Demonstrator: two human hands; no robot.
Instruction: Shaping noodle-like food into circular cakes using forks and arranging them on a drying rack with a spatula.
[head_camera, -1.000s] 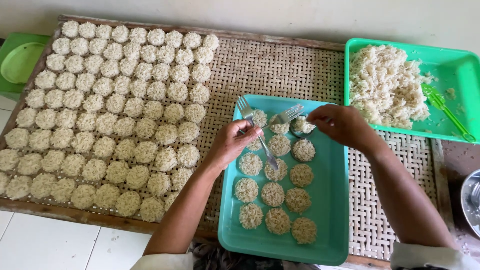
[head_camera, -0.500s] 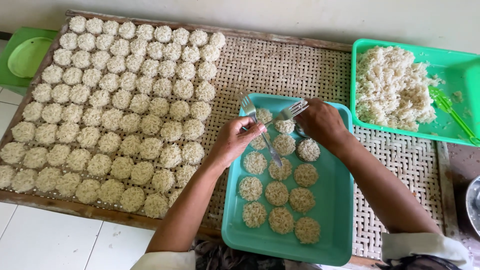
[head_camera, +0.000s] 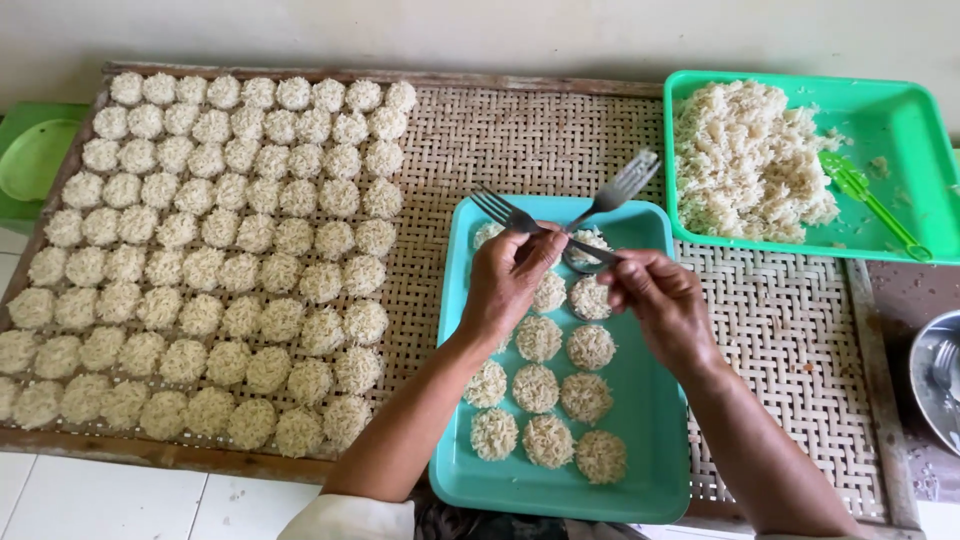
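Observation:
My left hand (head_camera: 508, 285) grips a metal fork (head_camera: 497, 208) whose tines point up and to the left. My right hand (head_camera: 655, 300) grips a second fork (head_camera: 628, 181) with tines up and to the right. The two forks cross over the far end of a teal tray (head_camera: 655, 410). Beneath the crossing sits a round noodle patty (head_camera: 590, 243) with a dark ring around it. Several flat round noodle patties (head_camera: 536, 388) lie in rows on the tray below my hands.
The teal tray rests on a woven bamboo rack (head_camera: 520, 130) whose left half holds several rows of noodle patties (head_camera: 215, 260). A green tray (head_camera: 900, 120) at the back right holds a noodle heap (head_camera: 750, 160) and green tongs (head_camera: 870, 200). A metal bowl (head_camera: 938, 385) sits at the right edge, a green container (head_camera: 35, 160) far left.
Both hands have drawn closer together and nearer to me, and the forks now cross above the patty at the tray's far end. The view has shifted slightly.

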